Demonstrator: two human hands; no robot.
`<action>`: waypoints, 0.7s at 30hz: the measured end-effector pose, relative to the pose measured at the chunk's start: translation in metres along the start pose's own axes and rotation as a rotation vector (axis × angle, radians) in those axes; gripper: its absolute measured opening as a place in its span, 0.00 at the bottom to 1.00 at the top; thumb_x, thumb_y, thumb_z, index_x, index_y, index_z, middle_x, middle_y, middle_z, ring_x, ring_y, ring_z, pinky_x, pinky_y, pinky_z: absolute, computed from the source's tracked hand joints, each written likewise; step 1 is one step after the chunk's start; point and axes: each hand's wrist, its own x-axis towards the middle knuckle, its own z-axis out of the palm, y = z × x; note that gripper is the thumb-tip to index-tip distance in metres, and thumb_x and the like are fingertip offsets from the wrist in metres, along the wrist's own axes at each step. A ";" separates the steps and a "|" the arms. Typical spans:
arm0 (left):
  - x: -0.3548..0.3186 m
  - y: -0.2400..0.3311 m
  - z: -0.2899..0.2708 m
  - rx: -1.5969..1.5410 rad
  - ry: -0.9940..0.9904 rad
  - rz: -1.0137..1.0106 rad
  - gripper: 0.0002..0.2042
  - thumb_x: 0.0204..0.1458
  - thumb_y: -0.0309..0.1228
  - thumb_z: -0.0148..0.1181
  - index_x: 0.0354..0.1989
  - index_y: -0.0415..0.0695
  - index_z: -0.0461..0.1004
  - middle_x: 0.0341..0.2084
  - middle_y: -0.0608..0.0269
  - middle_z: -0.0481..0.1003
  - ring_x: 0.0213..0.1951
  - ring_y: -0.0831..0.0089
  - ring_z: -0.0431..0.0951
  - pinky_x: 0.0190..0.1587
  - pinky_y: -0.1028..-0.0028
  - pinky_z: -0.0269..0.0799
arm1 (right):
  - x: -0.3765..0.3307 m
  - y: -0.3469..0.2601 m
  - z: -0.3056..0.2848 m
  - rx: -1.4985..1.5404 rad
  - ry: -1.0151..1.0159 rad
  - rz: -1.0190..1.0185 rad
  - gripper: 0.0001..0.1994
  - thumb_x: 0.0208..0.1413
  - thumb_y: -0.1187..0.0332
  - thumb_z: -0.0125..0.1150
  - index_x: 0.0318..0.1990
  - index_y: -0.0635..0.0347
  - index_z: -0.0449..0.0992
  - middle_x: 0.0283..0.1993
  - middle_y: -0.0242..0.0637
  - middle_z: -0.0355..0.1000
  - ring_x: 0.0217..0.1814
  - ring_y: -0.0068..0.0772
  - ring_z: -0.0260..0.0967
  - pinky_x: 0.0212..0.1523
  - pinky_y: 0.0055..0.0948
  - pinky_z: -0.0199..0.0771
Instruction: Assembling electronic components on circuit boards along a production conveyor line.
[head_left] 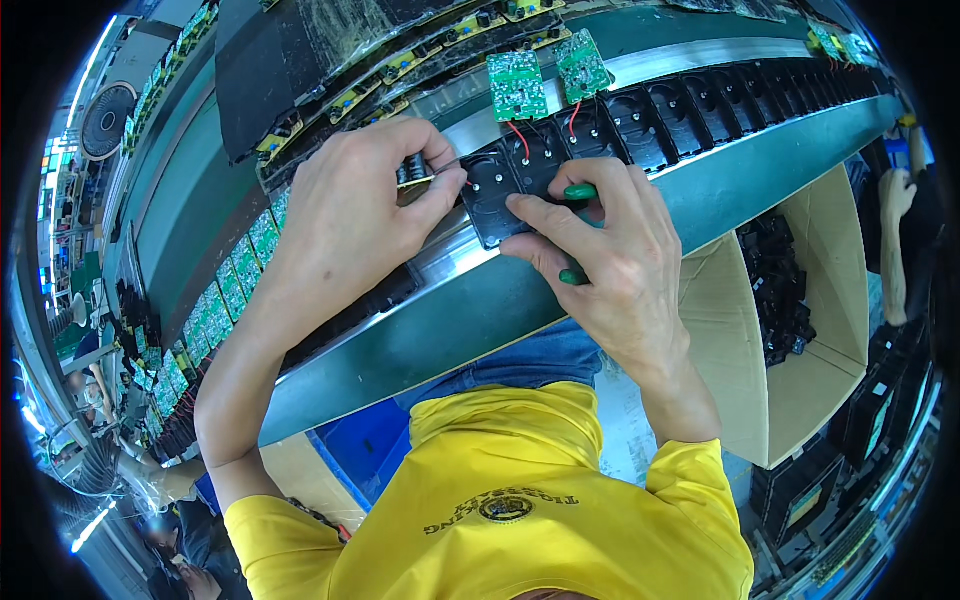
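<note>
My left hand [350, 205] is closed, pinching a small circuit board [414, 178] with dark components by its edge. A thin wire runs from its fingertips toward the black plastic case [487, 212] beside it. My right hand [615, 245] is wrapped round a hand tool with two green grips [580, 191]; its working end is hidden by the hand. The thumb and forefinger of that hand rest at the right edge of the same case. Two small metal contacts show in the case. Just beyond, two green circuit boards [518, 86] hang by red wires from neighbouring cases.
A long row of black cases [690, 108] lies along a metal strip on the green bench [740, 195]. More circuit boards [240, 262] line the left side. At the right stands an open cardboard box [725, 350] holding black parts [775, 285]. Other people work nearby.
</note>
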 end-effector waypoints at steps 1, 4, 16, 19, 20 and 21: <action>0.000 0.000 0.001 0.011 0.010 0.022 0.06 0.63 0.27 0.73 0.40 0.37 0.84 0.33 0.65 0.85 0.29 0.71 0.75 0.33 0.72 0.71 | 0.000 0.000 0.000 -0.003 0.000 0.000 0.16 0.52 0.65 0.88 0.48 0.50 0.95 0.54 0.31 0.76 0.50 0.34 0.72 0.50 0.32 0.78; 0.002 0.000 0.005 0.044 0.041 0.087 0.06 0.63 0.27 0.73 0.40 0.37 0.85 0.33 0.65 0.86 0.29 0.71 0.75 0.34 0.73 0.71 | 0.000 0.000 -0.001 -0.013 -0.001 -0.002 0.16 0.52 0.65 0.88 0.49 0.50 0.95 0.53 0.31 0.76 0.50 0.35 0.72 0.50 0.32 0.78; -0.001 0.008 -0.002 -0.077 -0.081 -0.088 0.05 0.62 0.28 0.73 0.39 0.40 0.87 0.34 0.61 0.88 0.30 0.64 0.82 0.41 0.66 0.80 | 0.000 0.000 -0.001 -0.018 -0.009 0.001 0.16 0.52 0.66 0.87 0.49 0.50 0.95 0.54 0.31 0.76 0.50 0.35 0.72 0.51 0.34 0.78; -0.004 0.001 0.001 -0.136 -0.052 0.006 0.05 0.64 0.26 0.72 0.42 0.36 0.87 0.33 0.66 0.87 0.31 0.75 0.76 0.34 0.75 0.72 | 0.000 0.000 0.000 -0.020 -0.009 -0.006 0.16 0.53 0.65 0.87 0.49 0.50 0.95 0.54 0.31 0.76 0.50 0.35 0.72 0.51 0.34 0.78; -0.004 0.001 0.001 -0.137 -0.054 0.006 0.05 0.64 0.26 0.72 0.42 0.36 0.87 0.33 0.66 0.87 0.31 0.75 0.76 0.34 0.75 0.72 | 0.000 0.000 0.000 -0.020 -0.010 -0.005 0.16 0.53 0.65 0.87 0.49 0.50 0.95 0.54 0.31 0.76 0.50 0.35 0.72 0.51 0.34 0.78; -0.002 0.000 0.001 -0.141 -0.055 -0.019 0.06 0.63 0.27 0.73 0.42 0.37 0.87 0.33 0.64 0.87 0.30 0.72 0.78 0.36 0.73 0.74 | 0.000 0.000 0.000 -0.020 -0.008 -0.006 0.16 0.53 0.65 0.87 0.49 0.50 0.95 0.54 0.31 0.76 0.49 0.35 0.71 0.51 0.34 0.78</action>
